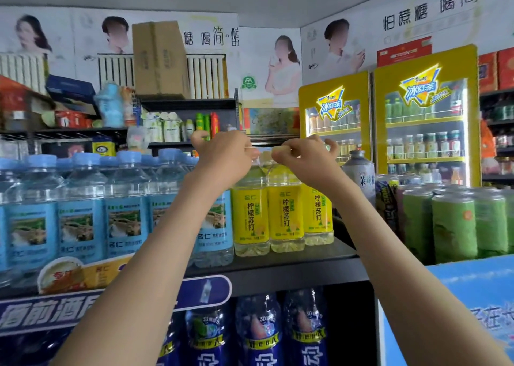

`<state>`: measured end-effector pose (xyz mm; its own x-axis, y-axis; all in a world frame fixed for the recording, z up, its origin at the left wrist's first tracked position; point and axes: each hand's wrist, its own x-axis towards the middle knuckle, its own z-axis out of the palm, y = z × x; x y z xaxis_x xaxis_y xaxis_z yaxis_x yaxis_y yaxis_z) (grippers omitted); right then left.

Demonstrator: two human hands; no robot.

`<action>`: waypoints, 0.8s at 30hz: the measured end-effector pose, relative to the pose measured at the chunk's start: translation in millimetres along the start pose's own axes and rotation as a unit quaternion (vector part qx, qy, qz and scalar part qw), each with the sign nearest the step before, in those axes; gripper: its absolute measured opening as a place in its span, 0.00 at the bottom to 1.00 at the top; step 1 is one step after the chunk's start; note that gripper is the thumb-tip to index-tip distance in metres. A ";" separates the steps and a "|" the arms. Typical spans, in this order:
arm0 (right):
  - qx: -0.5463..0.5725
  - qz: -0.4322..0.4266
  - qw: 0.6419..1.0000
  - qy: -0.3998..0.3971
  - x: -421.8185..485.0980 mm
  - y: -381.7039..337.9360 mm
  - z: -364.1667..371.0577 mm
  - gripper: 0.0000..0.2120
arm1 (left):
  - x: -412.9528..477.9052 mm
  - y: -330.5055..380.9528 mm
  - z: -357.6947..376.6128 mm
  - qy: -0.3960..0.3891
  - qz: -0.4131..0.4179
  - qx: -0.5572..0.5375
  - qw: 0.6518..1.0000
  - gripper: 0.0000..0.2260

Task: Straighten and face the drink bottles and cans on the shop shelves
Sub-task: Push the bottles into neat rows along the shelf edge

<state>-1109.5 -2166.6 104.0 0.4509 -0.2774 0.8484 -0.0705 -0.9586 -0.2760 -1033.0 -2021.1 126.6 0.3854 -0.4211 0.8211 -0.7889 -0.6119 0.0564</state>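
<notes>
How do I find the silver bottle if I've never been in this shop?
Find the bright yellow fridges on the right. In front of the left one, between the yellow-label bottles and the green cans, stands the silver bottle. It is the only grey one there.

Lemon bottles (285,215) wear yellow labels, water bottles (78,226) blue labels, cans (453,226) green.

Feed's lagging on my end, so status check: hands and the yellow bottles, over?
Left hand pinching cap of left yellow bottle. Right hand pinching cap of middle yellow bottle. Both labels face front. Blue-label bottle tight beside, left.
</notes>
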 end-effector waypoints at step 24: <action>0.319 0.185 0.924 -0.103 -64.7 46.2 -9.6 0.31 | -88.9 24.9 39.3 0.030 0.127 0.090 0.987 0.39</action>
<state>-1150.5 -2193.5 40.8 0.6657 -0.4967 0.5569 0.2553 -0.5497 -0.7954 -1068.1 -2025.2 32.7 0.1531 -0.5391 0.8282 -0.7559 -0.6037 -0.2532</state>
